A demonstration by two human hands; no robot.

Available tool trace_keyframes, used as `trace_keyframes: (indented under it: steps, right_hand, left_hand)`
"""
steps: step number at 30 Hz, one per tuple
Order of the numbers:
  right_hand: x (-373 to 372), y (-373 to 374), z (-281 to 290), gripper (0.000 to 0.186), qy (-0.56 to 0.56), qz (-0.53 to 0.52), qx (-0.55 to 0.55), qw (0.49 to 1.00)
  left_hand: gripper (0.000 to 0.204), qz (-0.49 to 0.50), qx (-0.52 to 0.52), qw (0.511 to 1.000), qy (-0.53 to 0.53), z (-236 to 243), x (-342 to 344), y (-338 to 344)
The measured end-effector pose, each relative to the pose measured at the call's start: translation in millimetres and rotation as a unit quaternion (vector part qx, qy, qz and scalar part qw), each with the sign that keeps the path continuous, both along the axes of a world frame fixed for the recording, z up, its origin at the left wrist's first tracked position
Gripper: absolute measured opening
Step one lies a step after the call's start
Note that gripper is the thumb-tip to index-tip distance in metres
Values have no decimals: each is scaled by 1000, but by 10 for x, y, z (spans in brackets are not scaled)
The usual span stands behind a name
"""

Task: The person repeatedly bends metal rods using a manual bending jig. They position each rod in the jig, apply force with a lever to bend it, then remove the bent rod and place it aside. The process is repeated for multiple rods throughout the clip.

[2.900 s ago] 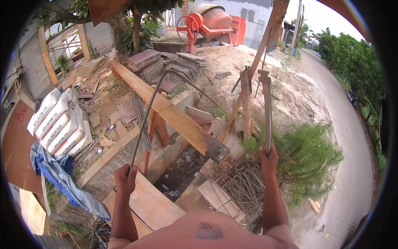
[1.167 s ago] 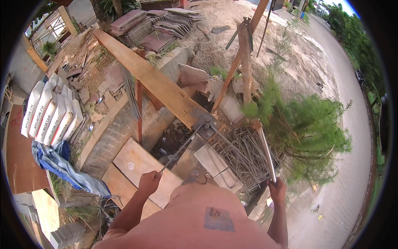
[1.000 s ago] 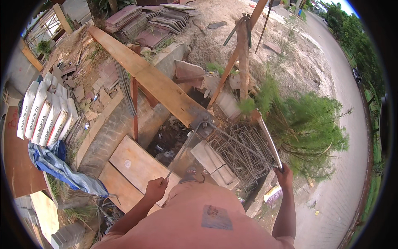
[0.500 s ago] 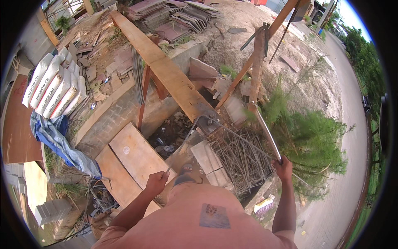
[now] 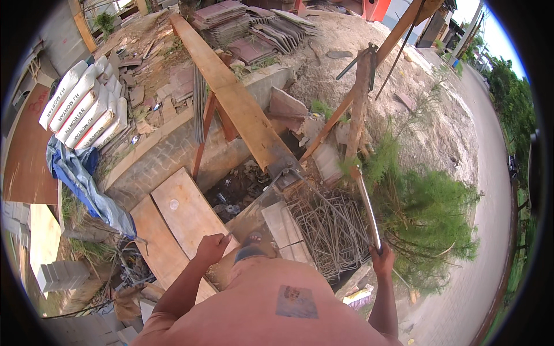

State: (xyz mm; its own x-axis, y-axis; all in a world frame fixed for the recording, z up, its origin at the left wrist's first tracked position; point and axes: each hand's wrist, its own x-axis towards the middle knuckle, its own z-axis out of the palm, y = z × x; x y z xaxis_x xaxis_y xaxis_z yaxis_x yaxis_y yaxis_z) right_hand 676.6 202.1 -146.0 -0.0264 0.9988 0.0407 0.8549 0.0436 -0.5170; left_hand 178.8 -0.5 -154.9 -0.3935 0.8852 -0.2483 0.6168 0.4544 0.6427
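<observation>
My left hand (image 5: 212, 249) is closed round the end of a thin steel rod (image 5: 252, 203), left of my body. The rod runs up to a small metal bending fixture (image 5: 285, 172) at the near end of a long wooden plank (image 5: 239, 109); a thin length continues on its right side. In my right hand (image 5: 381, 259) is the lower end of a shiny metal pipe (image 5: 368, 206), fingers wrapped round it. The pipe points away from me, its far end near a wooden post. Beneath it lies a heap of bent steel stirrups (image 5: 329, 233).
Wooden boards (image 5: 184, 207) and a concrete slab (image 5: 284, 225) lie by my foot. White sacks (image 5: 86, 106) and a blue tarp (image 5: 89, 181) are at left. A leafy green branch (image 5: 427, 207) spreads at right beside the road (image 5: 490, 190). Roof tiles (image 5: 248, 29) are stacked behind.
My right hand has come down and slightly left, pulling the pipe nearer to me. My left hand stays on the rod, a little further left. The view has shifted slightly.
</observation>
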Motion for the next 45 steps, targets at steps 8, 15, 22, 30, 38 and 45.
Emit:
trace_keyframes:
  steps: [8, 15, 22, 30, 38, 45]
  right_hand:
    - [-188, -612, -187, 33, 9, -53, 7, 999]
    - [-463, -1266, -301, 31, 85, -79, -92, 989]
    - [-380, -1016, -130, 32, 66, -68, -122, 988]
    - [-538, -1268, -293, 34, 64, -71, -67, 993]
    - [-900, -1241, -238, 26, 96, -102, -7, 990]
    - [-1259, -748, 217, 35, 55, -68, -28, 996]
  left_hand:
    - [48, -49, -24, 996, 67, 23, -484, 199]
    - [47, -60, -25, 990, 126, 314, -840, 537]
    - [46, -69, -11, 990, 122, 258, -876, 496]
    - [46, -68, -20, 992, 104, 250, -901, 516]
    - [45, -57, 59, 992, 97, 157, -1261, 642]
    - [50, -19, 26, 992, 122, 50, -1437, 641]
